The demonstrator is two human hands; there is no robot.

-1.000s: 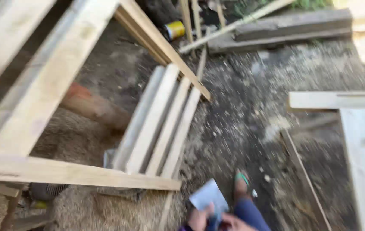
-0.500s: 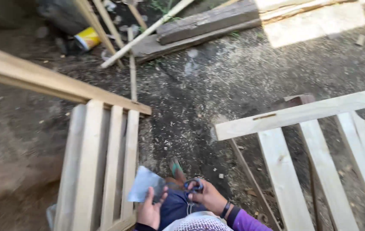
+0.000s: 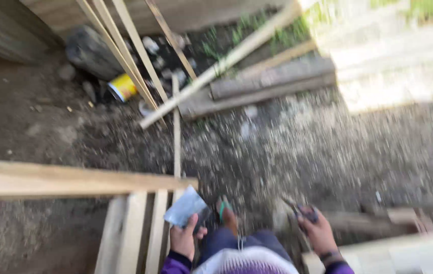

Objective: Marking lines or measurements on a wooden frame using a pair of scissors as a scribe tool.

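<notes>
My left hand holds up a small grey-white plastic packet in front of my knee. My right hand grips a dark hand tool with pointed jaws, like pliers, out to the right. Between the hands I see my own leg and a foot in a green-strapped sandal on the dirt. A slatted wooden frame lies just left of the left hand. The picture is motion-blurred.
Long thin wooden strips lean and lie at the top, beside a yellow can and a dark log. Flat planks lie further right. Another pale wooden frame shows at the lower right. The ground is dirt and gravel.
The view has swung up and left, so the debris pile with the yellow can comes nearer the middle. My hands have moved apart, the right one going out rightwards with the tool.
</notes>
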